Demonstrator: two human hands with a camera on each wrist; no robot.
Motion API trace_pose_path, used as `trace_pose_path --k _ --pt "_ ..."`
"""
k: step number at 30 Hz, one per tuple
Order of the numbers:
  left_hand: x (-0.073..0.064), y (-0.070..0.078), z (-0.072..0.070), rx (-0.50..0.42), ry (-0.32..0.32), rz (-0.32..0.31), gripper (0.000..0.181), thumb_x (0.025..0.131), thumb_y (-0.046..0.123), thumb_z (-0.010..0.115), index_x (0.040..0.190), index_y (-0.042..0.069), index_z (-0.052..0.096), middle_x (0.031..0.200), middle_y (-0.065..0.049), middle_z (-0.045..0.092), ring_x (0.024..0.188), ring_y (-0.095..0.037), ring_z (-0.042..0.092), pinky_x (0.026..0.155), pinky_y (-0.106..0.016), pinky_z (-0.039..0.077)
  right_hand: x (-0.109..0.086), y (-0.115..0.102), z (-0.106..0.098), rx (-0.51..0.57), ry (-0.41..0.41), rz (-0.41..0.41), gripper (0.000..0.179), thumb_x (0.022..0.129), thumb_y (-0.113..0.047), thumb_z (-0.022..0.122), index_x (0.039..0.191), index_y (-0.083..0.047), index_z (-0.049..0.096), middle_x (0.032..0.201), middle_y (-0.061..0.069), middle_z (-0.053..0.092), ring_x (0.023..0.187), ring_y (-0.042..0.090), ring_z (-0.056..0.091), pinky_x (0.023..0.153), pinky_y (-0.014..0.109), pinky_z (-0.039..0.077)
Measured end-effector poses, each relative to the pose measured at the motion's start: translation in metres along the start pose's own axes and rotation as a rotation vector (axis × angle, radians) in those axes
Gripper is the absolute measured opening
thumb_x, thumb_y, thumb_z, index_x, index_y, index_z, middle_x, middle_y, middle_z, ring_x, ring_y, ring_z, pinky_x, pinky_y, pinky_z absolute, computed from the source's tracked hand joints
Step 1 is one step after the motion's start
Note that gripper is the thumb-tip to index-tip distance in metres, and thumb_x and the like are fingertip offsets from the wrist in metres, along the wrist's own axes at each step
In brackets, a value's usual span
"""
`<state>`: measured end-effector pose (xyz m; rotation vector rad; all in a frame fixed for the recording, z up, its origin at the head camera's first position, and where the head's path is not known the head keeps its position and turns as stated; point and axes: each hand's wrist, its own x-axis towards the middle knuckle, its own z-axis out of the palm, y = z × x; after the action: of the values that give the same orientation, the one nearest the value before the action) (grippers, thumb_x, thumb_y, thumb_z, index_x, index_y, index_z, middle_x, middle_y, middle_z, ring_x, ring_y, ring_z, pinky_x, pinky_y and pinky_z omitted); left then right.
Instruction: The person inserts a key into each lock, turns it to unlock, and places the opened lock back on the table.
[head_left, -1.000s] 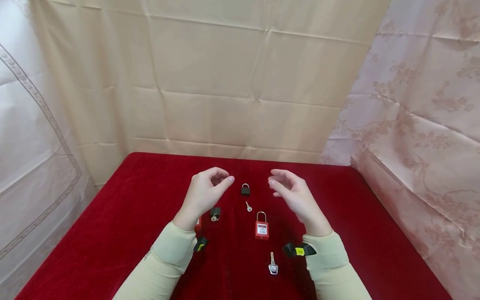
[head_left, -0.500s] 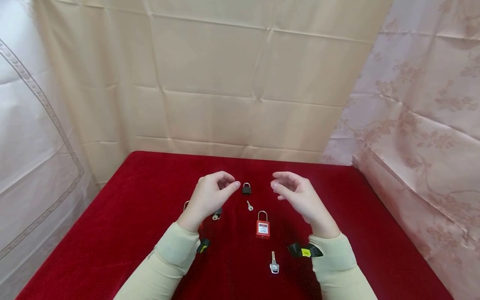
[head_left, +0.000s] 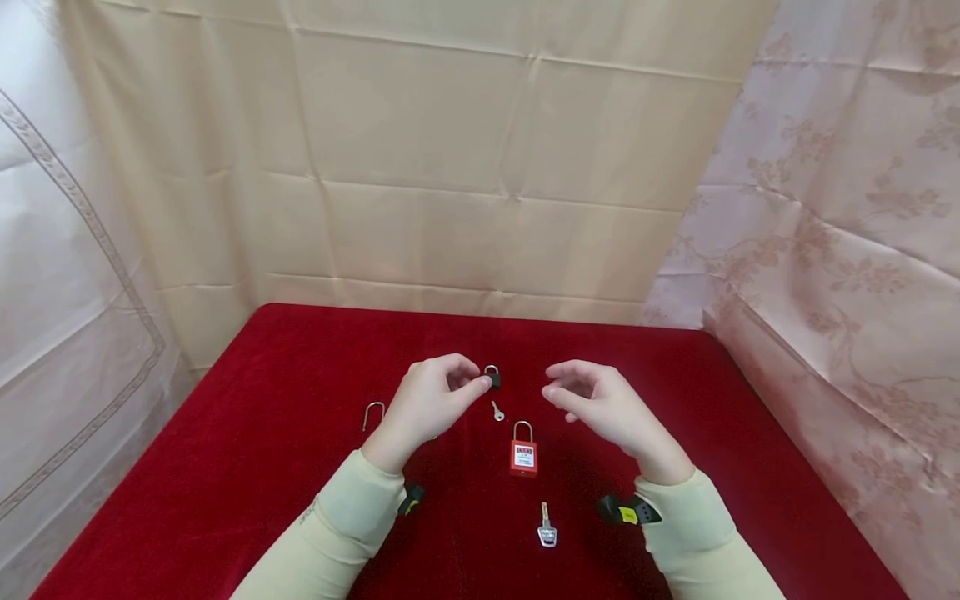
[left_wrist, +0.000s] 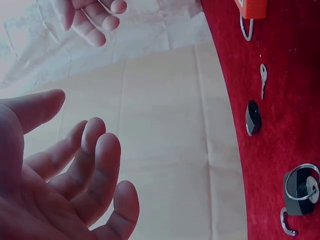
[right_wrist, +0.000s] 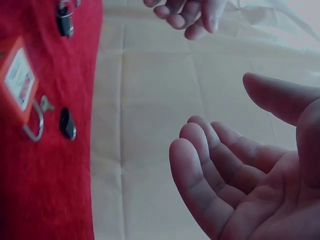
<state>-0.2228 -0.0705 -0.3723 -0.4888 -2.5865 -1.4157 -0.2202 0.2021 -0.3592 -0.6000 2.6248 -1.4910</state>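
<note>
Both hands hover above the red cloth with nothing held. My left hand (head_left: pixel 435 404) is loosely curved, thumb apart from the fingers; in the head view its thumb tip overlaps the small black padlock (head_left: pixel 495 381). Opposite it, my right hand (head_left: pixel 617 408) is likewise relaxed, to the right of a red padlock (head_left: pixel 523 457) with a white label. Between the hands lies a small key (head_left: pixel 497 412). A larger silver key (head_left: pixel 547 529) rests nearer to me. The left wrist view shows another black padlock (left_wrist: pixel 292 202) with a key on a ring.
A metal shackle (head_left: pixel 372 408) shows left of my left hand, its lock body hidden behind the wrist. Red cloth (head_left: pixel 262 433) covers the table. A beige curtain (head_left: pixel 420 167) hangs behind, and a floral curtain (head_left: pixel 847 233) stands at the right.
Both hands have drifted slightly toward me and to the right. My left hand now covers the second black padlock, while the shackle on the left has come into sight.
</note>
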Motion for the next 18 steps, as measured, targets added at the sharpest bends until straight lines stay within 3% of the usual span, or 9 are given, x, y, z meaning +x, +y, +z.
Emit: trace_pose_path --k 5,12,18 --pt "-0.001 0.001 0.003 0.014 -0.031 0.012 0.009 0.093 0.025 0.076 0.098 0.018 0.076 0.079 0.010 0.067 0.074 -0.012 0.061 0.069 -0.035 0.052 -0.006 0.006 0.002 -0.066 -0.039 0.031 0.032 0.094 -0.020 0.075 0.120 -0.003 0.068 0.101 0.006 0.072 0.082 0.022 0.069 0.068 0.040 0.060" --pt "-0.004 -0.001 0.008 0.067 -0.103 -0.017 0.009 0.093 0.031 0.074 0.097 0.022 0.074 0.077 0.012 0.066 0.070 -0.013 0.061 0.066 -0.035 0.052 -0.014 0.011 0.004 -0.114 -0.111 0.055 0.028 0.093 -0.023 0.076 0.112 -0.004 0.070 0.094 0.009 0.072 0.076 0.028 0.068 0.060 0.038 0.059" --pt "-0.006 -0.002 0.014 0.140 -0.170 -0.009 0.013 0.094 0.036 0.072 0.094 0.023 0.075 0.074 0.012 0.065 0.066 -0.012 0.059 0.063 -0.034 0.050 -0.023 0.015 0.004 -0.143 -0.165 0.088 0.023 0.091 -0.026 0.078 0.102 -0.008 0.071 0.082 0.005 0.069 0.072 0.036 0.065 0.057 0.046 0.058"
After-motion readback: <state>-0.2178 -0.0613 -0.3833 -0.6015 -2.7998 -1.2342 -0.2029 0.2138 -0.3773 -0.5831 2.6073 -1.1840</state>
